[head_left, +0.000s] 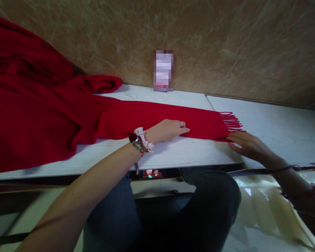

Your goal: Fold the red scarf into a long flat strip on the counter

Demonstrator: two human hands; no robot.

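Note:
A red fringed scarf (157,113) stretches along the white wood-grain tabletop (194,154), its narrow strip lying fairly flat. My left hand (166,130), wearing a ring, is closed on the front part of this strip, its fingers bent against the cloth and partly hidden. At the fringed end, my right hand (245,143) holds the scarf's front corner between fingers and thumb. Tassels (231,121) spread out just beyond that hand. Toward the left, the rest of the red cloth lies in a large, loose, rumpled heap.
A brown marbled wall (225,45) rises behind the narrow tabletop. Against it stands a small blurred-out upright item (163,71). Below the front edge, a lit screen (152,173) shows above my legs (210,206). A seam crosses the tabletop near the fringe.

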